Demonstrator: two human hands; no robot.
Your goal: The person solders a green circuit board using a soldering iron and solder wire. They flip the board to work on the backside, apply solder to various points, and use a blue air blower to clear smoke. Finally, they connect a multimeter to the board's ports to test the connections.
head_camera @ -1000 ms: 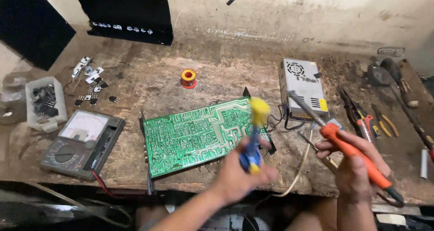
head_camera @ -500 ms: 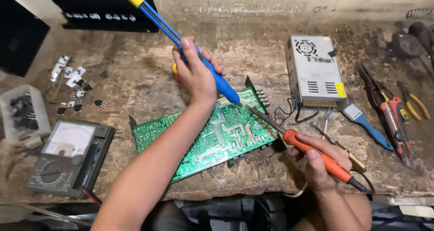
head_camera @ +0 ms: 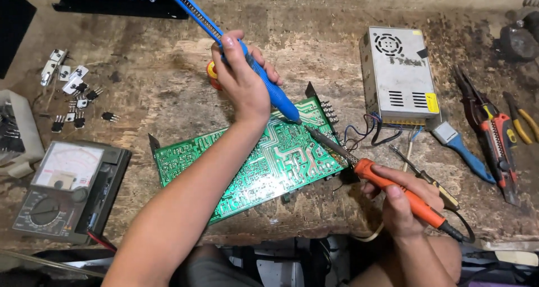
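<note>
Fingers of our right hand (head_camera: 401,200) clench the orange soldering iron (head_camera: 393,188) near the desk's front edge, its tip resting on the green circuit board (head_camera: 264,158) at mid-desk. Our left hand (head_camera: 242,79) grips the blue desoldering pump (head_camera: 247,57), nozzle touching the board beside that tip. Left of the board lies an analog multimeter (head_camera: 64,188). Farther back, toward the right, sits a metal power supply (head_camera: 400,76).
</note>
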